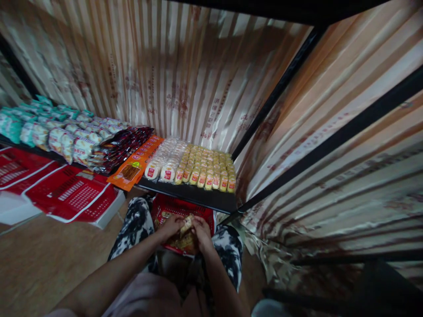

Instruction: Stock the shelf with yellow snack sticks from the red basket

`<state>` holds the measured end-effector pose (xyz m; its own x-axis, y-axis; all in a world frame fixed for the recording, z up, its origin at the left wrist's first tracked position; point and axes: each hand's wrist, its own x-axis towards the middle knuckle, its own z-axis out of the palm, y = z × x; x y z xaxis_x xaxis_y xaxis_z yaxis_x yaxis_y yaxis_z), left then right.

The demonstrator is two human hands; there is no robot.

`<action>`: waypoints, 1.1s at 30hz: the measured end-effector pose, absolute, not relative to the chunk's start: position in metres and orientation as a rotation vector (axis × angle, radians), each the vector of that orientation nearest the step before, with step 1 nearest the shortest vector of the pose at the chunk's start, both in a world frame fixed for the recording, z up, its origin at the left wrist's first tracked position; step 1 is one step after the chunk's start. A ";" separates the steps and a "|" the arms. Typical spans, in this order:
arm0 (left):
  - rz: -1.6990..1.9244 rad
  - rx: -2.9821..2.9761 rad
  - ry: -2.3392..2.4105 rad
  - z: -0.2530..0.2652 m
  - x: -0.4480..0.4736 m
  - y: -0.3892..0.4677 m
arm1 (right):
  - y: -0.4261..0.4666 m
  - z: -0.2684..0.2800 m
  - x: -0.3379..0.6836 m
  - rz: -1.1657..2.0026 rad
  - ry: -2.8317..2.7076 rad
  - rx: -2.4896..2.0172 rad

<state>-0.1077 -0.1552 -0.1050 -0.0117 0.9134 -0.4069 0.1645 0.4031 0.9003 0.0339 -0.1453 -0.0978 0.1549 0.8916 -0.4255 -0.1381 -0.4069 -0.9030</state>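
Observation:
Between my knees stands an open red box (206,213) with yellowish wrapped snack packs (187,243) inside. Just above them, a small yellow wrapped snack pack (187,223) is between my two hands. My left hand (172,226) has its fingers closed on the pack's left side. From the right, my right hand (201,230) grips the same pack. My fingers hide part of it, and the print on it is too small to read. Rows of yellow snack packs (206,169) stand on the black shelf (198,196) right ahead of my hands.
Left along the shelf are white round packs (168,171), an orange bag (127,174), dark red packets (127,147) and white-and-teal packs (56,130). Red cartons (72,193) lie below on the left. Black frame bars (280,92) and striped sheeting (185,79) enclose the back and right.

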 end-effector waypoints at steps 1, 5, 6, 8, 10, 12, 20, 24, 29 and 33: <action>0.810 1.025 1.481 -0.102 -0.106 -0.156 | -0.144 -0.096 0.036 1.403 -0.744 -1.511; 0.848 1.070 1.485 -0.094 -0.099 -0.157 | -0.141 -0.093 0.042 1.357 -0.690 -1.488; 0.853 1.077 1.481 -0.093 -0.097 -0.157 | -0.140 -0.093 0.043 1.346 -0.679 -1.484; 0.867 1.095 1.474 -0.091 -0.094 -0.158 | -0.140 -0.095 0.044 1.326 -0.657 -1.483; 0.893 1.131 1.467 -0.087 -0.093 -0.158 | -0.140 -0.098 0.045 1.315 -0.637 -1.494; 0.921 1.189 1.453 -0.083 -0.093 -0.159 | -0.140 -0.102 0.045 1.307 -0.624 -1.512; 0.862 1.464 1.362 -0.072 -0.098 -0.168 | -0.140 -0.107 0.044 1.300 -0.627 -1.535; 0.790 1.547 1.373 -0.071 -0.099 -0.171 | -0.140 -0.104 0.043 1.312 -0.664 -1.548; 0.908 1.449 1.484 -0.068 -0.101 -0.167 | -0.143 -0.094 0.041 1.311 -0.738 -1.581; 0.921 1.317 1.501 -0.072 -0.104 -0.159 | -0.144 -0.084 0.041 1.335 -0.799 -1.575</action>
<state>-0.1035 -0.1588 -0.0725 -0.0182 0.9880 -0.1535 0.3102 0.1515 0.9385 0.0411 -0.1435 -0.0838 0.2101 0.8932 -0.3975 -0.0721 -0.3913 -0.9174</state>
